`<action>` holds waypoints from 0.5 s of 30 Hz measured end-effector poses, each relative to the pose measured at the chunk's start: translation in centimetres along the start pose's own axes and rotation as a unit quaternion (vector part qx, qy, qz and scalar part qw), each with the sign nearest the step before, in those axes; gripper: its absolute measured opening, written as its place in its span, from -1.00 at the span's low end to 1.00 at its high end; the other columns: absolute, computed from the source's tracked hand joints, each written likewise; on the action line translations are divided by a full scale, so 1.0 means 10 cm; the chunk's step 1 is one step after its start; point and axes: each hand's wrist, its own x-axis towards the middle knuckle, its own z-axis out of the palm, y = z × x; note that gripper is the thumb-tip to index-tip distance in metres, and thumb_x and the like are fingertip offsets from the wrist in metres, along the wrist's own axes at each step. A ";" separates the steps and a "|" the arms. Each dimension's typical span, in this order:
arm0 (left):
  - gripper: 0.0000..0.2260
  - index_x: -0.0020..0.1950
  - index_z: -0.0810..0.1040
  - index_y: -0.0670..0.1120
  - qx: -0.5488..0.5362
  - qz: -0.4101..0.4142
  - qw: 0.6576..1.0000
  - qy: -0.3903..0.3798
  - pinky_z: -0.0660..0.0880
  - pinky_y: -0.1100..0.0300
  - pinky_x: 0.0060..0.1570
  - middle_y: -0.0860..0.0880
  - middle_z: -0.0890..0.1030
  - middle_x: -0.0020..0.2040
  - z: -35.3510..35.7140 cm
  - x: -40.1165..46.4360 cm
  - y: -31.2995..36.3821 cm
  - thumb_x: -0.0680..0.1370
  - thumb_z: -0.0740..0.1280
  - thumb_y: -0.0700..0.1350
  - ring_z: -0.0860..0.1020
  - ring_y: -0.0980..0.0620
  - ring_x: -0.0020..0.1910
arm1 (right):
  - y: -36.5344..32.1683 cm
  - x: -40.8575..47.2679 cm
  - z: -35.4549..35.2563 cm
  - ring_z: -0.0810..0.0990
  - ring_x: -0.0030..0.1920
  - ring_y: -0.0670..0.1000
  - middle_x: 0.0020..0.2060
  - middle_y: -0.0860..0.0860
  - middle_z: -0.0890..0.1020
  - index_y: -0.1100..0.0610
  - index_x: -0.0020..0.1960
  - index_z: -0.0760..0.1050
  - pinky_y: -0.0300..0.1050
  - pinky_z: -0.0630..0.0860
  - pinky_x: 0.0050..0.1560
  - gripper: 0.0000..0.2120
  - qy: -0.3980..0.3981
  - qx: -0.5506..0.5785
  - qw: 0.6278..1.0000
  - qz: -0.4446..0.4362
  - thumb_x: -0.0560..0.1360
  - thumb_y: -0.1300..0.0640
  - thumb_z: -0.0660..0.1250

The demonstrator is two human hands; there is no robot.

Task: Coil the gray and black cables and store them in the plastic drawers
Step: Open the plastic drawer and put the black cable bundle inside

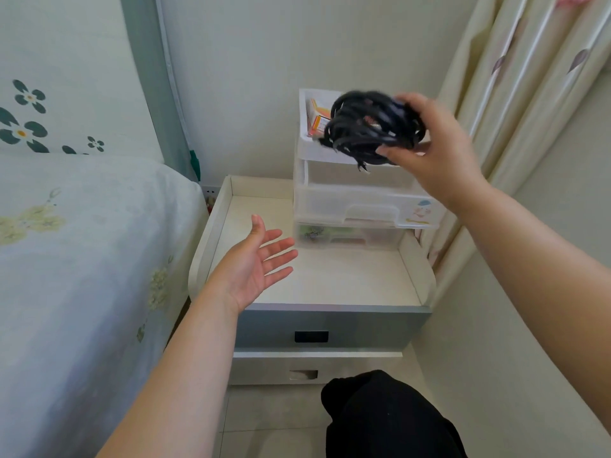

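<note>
Bedroom corner: pale wall at the back, bed (76, 259) with floral sheets on the left, patterned curtain (515, 77) on the right. White nightstand (211, 233) sat between them, raised rim around its top, grey drawer front (317, 328) with a dark recessed handle, second white drawer below it.

Plastic drawers (357, 200) stood at the back right of the nightstand top, translucent white stacked unit. Top tray was open and held an orange-and-white box (319, 119). Middle drawer was pulled out toward the camera, its inside looked empty from this angle. Lowest drawer was closed, contents blurred.

Right hand (433, 150) was raised above the open drawers, fingers and thumb curled round the coiled black cable (370, 127). Coil was a loose bundle of loops, motion-blurred, one cable end hanging down below it. It was held in the air over the unit, not touching any drawer.

Left hand (261, 262) hovered above the bare front-left part of the nightstand top, palm up, fingers spread and relaxed, holding nothing.

Gray cable: couldn't spot it anywhere in view.

Black-clothed knee (383, 418) at bottom centre, over a light tiled floor
</note>
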 end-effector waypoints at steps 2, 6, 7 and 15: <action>-0.46 0.27 0.47 -0.09 0.047 0.010 0.999 0.010 0.53 -0.05 0.15 -0.09 0.66 0.11 0.02 0.00 -0.01 0.51 0.15 0.27 0.64 -0.06 0.09 | 0.10 0.01 0.03 0.46 0.24 -0.02 0.28 -0.10 0.47 -0.09 0.41 0.28 0.06 0.50 0.12 -0.40 -0.081 -0.139 0.987 -0.016 0.43 -0.01 0.42; -0.44 0.27 0.47 -0.07 0.111 0.033 0.993 0.021 0.51 -0.03 0.19 -0.07 0.65 0.10 0.06 0.00 -0.03 0.44 0.16 0.29 0.63 -0.02 0.09 | 0.26 0.00 0.21 0.53 0.18 0.12 0.27 0.00 0.52 -0.01 0.42 0.22 0.00 0.48 -0.04 -0.37 -0.162 -0.250 0.955 0.014 0.43 -0.05 0.42; -0.46 0.25 0.48 -0.06 0.123 0.038 0.991 0.024 0.52 -0.02 0.18 -0.06 0.65 0.09 0.06 0.00 -0.03 0.46 0.16 0.28 0.63 -0.01 0.08 | 0.29 0.00 0.25 0.54 0.14 0.13 0.23 0.03 0.54 0.02 0.39 0.24 -0.03 0.47 -0.11 -0.39 -0.162 -0.262 0.951 0.017 0.43 -0.03 0.42; -0.62 0.12 0.54 -0.07 0.212 0.141 0.962 0.103 0.55 0.10 0.10 0.03 0.67 -0.03 0.11 0.04 -0.10 0.56 0.21 0.20 0.63 0.10 0.00 | 0.36 0.04 0.35 0.50 0.20 0.06 0.26 -0.03 0.51 -0.02 0.38 0.26 -0.01 0.48 0.01 -0.41 -0.210 -0.210 0.955 0.025 0.44 -0.09 0.41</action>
